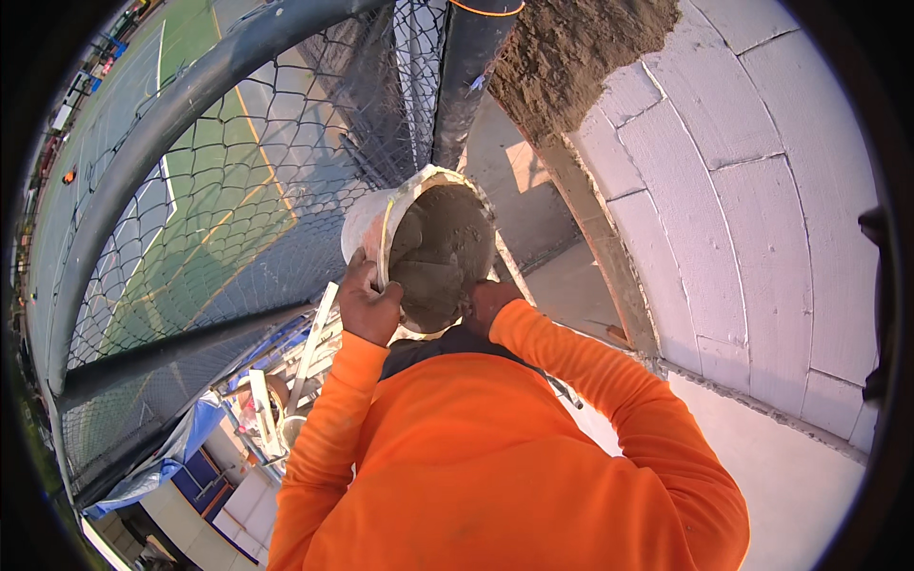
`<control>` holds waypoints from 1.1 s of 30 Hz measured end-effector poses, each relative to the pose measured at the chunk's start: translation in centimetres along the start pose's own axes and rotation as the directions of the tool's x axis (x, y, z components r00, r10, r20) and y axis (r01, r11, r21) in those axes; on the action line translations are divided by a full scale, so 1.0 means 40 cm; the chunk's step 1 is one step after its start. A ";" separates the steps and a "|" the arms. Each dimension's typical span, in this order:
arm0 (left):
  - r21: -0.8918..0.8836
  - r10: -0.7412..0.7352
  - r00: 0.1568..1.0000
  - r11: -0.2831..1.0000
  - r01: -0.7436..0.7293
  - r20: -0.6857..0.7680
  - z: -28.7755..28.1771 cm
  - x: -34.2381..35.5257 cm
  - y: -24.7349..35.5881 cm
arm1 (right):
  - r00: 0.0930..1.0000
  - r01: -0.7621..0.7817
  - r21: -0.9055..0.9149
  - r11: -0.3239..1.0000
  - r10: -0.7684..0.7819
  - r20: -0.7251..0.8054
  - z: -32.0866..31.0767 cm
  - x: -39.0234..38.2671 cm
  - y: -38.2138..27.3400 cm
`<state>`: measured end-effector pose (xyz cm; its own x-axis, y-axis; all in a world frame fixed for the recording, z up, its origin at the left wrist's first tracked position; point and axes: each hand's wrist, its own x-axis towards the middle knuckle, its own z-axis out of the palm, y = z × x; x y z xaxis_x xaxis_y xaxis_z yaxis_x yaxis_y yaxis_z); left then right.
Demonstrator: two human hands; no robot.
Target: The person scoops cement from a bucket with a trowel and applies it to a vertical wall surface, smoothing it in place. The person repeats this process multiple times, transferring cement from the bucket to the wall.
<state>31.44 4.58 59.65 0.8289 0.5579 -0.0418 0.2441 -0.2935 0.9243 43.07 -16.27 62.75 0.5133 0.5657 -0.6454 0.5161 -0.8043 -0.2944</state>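
Observation:
A pale, mortar-stained bucket (pixel 367 224) is tilted with its mouth toward me at the centre, grey wet mortar (pixel 438 238) inside it. My left hand (pixel 371 305) grips the bucket's left rim, thumb near the edge and fingers on the outer wall. My right hand (pixel 486 305) is closed at the lower right of the bucket's mouth; its fingers are partly hidden, so I cannot make out exactly what it grips. Both forearms are in orange sleeves.
Chain-link fence (pixel 238 133) with dark pipes (pixel 143 200) runs left, above a green court. Right stands a white block wall (pixel 724 247) with rough mortar (pixel 581 48) along its top. Boards (pixel 267 409), a blue tarp (pixel 190 438) and a pale surface (pixel 762 476) are below.

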 end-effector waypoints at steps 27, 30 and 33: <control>-0.412 -0.431 0.890 0.791 0.453 0.151 0.123 0.185 -0.129 | 0.719 0.005 -0.060 0.998 -0.046 -0.694 -0.771 -0.355 0.313; -0.453 -0.471 0.872 0.754 0.476 0.132 0.113 0.183 -0.128 | 0.716 0.302 0.018 0.953 -0.214 -0.665 -0.854 -0.375 0.313; -0.437 -0.476 0.875 0.770 0.464 0.090 0.115 0.178 -0.130 | 0.861 0.454 0.499 0.738 -0.219 -0.460 -0.937 -0.338 0.360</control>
<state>38.39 6.52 52.80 0.6541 0.5580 -0.5106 0.3527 0.3722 0.8585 69.26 -28.69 93.68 0.6437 0.7468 -0.1670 0.2723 -0.4275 -0.8620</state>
